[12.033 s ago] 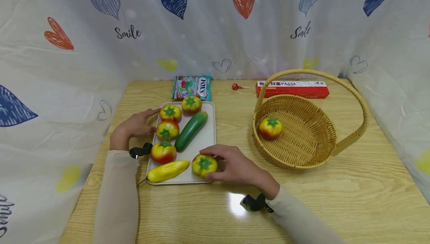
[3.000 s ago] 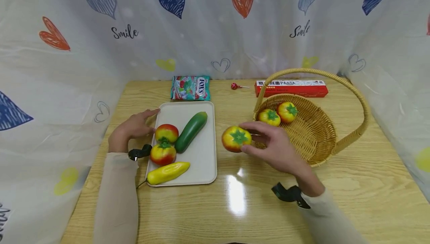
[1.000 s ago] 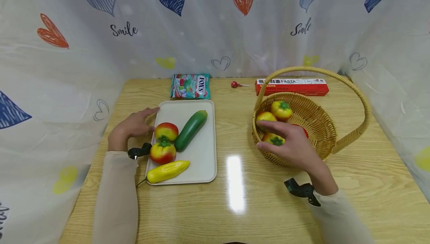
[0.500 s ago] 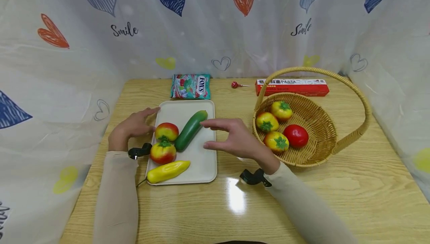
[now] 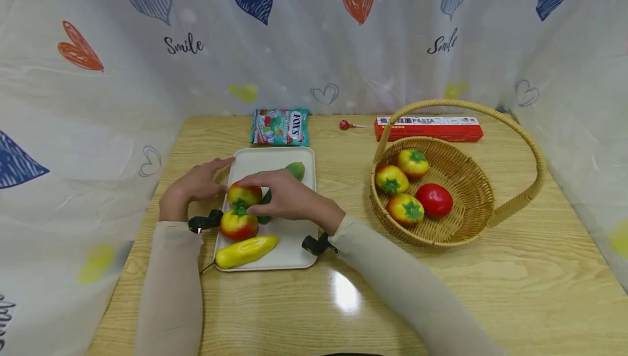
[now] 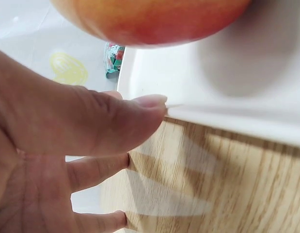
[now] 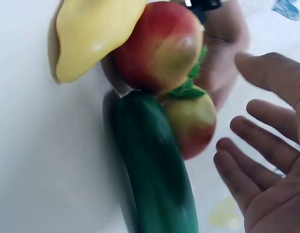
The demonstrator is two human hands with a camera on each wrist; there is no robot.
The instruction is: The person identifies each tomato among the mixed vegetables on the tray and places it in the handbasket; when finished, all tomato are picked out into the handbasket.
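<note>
My right hand (image 5: 289,195) reaches over the white tray (image 5: 291,244), thumb and fingers spread above the far yellow-and-red tomato (image 5: 240,195). In the right wrist view a gap separates the hand from that tomato (image 7: 196,128). A second tomato (image 5: 239,227) sits against it on the near side, their green stem ends meeting. The green zucchini (image 5: 296,170) lies partly hidden beneath my right hand, and a yellow pepper (image 5: 247,251) lies at the tray's near end. My left hand (image 5: 193,187) rests at the tray's left edge, fingers extended; its thumb (image 6: 140,119) touches the rim.
To the right stands a wicker basket (image 5: 473,187) with a tall handle. It holds several tomatoes, one showing a plain red side (image 5: 434,200). Along the back lie a candy bag (image 5: 279,127), a lollipop (image 5: 345,125) and a red pasta box (image 5: 429,129).
Over the span, tomatoes have gone from tray to basket in my right hand. Since setting the latest one down, that hand has swung left over the tray. The left hand has stayed put.
</note>
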